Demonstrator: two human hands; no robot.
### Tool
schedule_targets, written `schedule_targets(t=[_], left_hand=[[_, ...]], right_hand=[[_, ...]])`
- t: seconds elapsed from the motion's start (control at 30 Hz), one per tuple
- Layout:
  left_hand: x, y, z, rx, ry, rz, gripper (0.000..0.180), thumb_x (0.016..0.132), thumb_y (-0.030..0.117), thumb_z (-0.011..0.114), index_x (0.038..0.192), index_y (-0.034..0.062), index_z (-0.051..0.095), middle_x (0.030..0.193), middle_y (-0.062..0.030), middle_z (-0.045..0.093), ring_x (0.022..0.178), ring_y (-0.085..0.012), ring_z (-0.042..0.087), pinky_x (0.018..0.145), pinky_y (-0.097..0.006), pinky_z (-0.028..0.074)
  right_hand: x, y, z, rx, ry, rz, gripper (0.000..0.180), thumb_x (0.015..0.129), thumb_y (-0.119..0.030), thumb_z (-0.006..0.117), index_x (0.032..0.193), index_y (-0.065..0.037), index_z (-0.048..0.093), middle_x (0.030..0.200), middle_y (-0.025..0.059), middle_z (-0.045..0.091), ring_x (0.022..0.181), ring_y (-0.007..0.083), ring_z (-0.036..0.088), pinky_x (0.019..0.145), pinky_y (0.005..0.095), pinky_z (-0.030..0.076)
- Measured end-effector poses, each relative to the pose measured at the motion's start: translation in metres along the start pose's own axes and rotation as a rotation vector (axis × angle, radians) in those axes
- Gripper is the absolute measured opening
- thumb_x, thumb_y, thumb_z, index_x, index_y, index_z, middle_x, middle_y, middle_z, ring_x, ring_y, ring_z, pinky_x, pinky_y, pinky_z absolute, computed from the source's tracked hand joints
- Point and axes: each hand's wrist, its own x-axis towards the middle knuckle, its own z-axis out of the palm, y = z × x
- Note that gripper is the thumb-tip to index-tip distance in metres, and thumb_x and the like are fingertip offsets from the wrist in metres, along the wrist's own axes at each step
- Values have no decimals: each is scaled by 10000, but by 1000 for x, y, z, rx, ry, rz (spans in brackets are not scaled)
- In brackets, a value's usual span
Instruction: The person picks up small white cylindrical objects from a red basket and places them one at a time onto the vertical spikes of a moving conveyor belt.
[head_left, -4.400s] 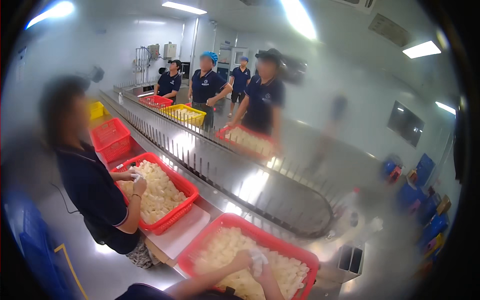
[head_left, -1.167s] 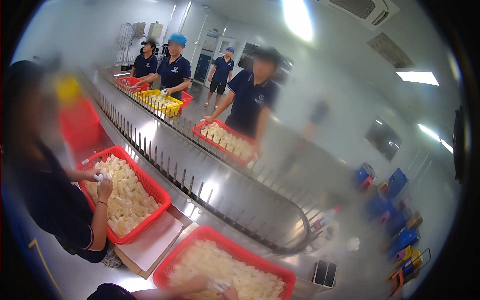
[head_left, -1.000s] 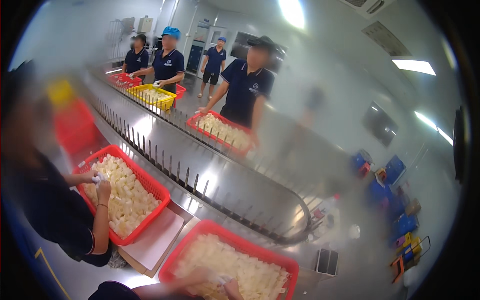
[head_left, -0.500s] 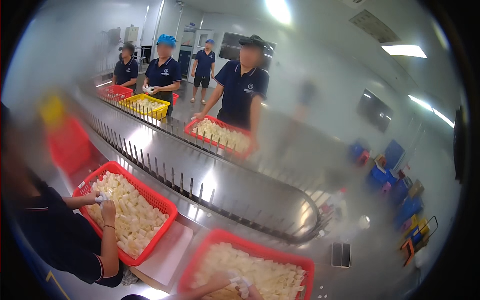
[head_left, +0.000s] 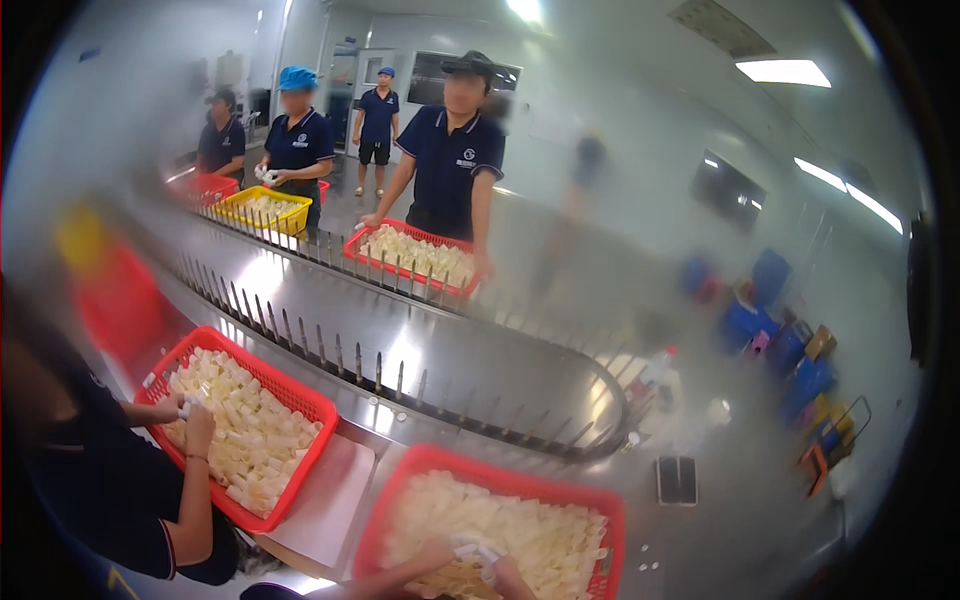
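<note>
Your left hand (head_left: 432,553) and right hand (head_left: 505,575) pinching a small white piece (head_left: 472,547), long axis left-right, over your near red basket (head_left: 500,483), steel surface (head_left: 330,500) alongside

One head-worn fisheye view looks forward and slightly down: the hands (head_left: 470,565) sit at its bottom edge, the steel conveyor belt (head_left: 420,350) stretching away beyond them.

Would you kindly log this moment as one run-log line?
left hand: on pale pieces | right hand: holding small white piece | red plastic mesh basket: full
</note>
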Motion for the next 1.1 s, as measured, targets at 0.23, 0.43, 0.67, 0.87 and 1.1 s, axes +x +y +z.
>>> schedule_targets(t=[0.23,0.43,0.67,0.87,1.1], left_hand=[[1,21,-10,-110,-118,-220,288,817,308,518,1027,122,583,843,-50,606,682,-115,547,583,-251,441],[26,117,-73,-38,284,226,303,734,201,658,972,43,555,838,-20,589,758,-88,538,656,-236,444],[-4,269,-131,-303,398,682,209,751,59,608,948,1,569,813,-50,606,753,-97,563,679,-246,458],[-11,287,-125,-349,485,798,199,725,27,614,923,17,594,796,-54,610,719,-100,555,660,-234,440],[-15,292,-114,-317,450,805,195,701,24,635,894,20,608,734,-32,591,673,-94,546,608,-223,426]], right_hand=[[-28,-29,21,-77,86,0,276,800,-200,552,1040,-65,571,814,59,588,679,147,555,563,296,452],[-68,-189,55,-337,155,-716,192,804,-101,551,975,-14,565,827,3,585,691,87,540,624,225,447],[-162,-302,80,-79,73,-1048,204,777,-54,578,980,-35,571,865,27,562,626,52,537,477,183,432],[-191,-317,85,-88,119,-1070,209,771,-19,563,980,-20,565,890,43,544,586,65,537,429,180,450],[-197,-304,72,-85,107,-1088,210,775,-26,560,985,-11,562,883,43,543,609,64,539,437,177,459]])
